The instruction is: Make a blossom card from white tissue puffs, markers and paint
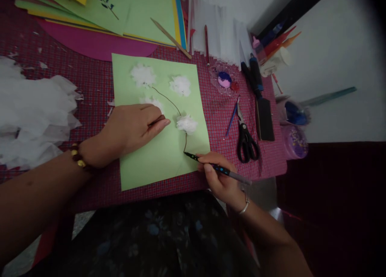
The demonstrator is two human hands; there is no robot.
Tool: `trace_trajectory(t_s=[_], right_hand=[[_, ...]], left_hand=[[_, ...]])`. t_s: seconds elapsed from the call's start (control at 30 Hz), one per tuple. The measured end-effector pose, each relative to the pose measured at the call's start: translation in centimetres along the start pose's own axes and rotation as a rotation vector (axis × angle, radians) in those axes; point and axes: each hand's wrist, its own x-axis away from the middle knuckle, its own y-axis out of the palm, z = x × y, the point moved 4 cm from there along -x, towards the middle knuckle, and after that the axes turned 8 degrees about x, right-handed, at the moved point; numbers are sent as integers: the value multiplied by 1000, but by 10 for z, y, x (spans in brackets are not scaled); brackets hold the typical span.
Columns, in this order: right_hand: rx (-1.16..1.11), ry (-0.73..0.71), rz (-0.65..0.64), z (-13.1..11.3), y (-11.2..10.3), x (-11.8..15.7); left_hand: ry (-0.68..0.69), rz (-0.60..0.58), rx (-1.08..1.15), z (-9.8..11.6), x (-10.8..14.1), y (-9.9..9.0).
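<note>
A pale green sheet of paper (157, 160) lies on the table, with several ruffled white paper flowers (180, 85) on it. Thin brown lines (165, 97) run between some of the flowers and below the lowest one. My right hand (221, 178) grips a black felt-tip pen (218, 168) with coloured dots and a grey end. Its tip touches the sheet at the lower end of a brown line. My left hand (129, 126) rests closed on the sheet, partly covering one flower. A small dark brown piece shows between its thumb and forefinger; its kind is unclear.
White tissue paper (33, 112) is heaped at the left. Coloured sheets (147, 11) and a pencil (170, 37) lie at the back. To the right are a paint palette (224, 80), black-handled scissors (247, 142), a blue brush (232, 116), a dark flat-bladed tool (264, 118) and tubs (295, 142).
</note>
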Motion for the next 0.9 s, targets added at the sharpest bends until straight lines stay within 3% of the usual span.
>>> trace_trajectory(t_s=[0.33, 0.53, 0.77, 0.9], right_hand=[[4, -73, -37, -14, 6, 19], [-317, -138, -223, -27, 11, 24], [-234, 21, 63, -4, 1, 24], [-148, 10, 87, -3, 5, 25]], left_hand=[[1, -20, -62, 1, -1, -1], [1, -6, -13, 1, -3, -1], [21, -5, -6, 1, -1, 0], [18, -24, -28, 3, -1, -3]])
